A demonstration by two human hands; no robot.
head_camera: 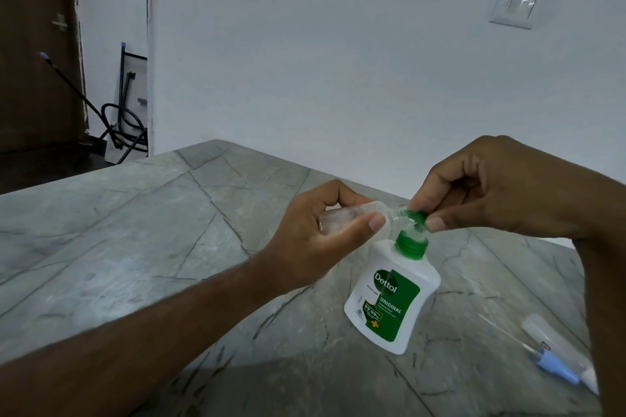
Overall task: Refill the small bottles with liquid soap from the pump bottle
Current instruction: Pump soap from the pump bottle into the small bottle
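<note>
Small bottle in left hand grip; right hand pinches green cap.

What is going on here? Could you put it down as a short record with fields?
surface: grey stone table
left hand: grips a small clear bottle, tilted on its side
right hand: pinches the green cap at that bottle's mouth
soap bottle: upright on the table, below the hands, green collar, no pump head seen
at right: blue-tipped tube lying flat
</note>
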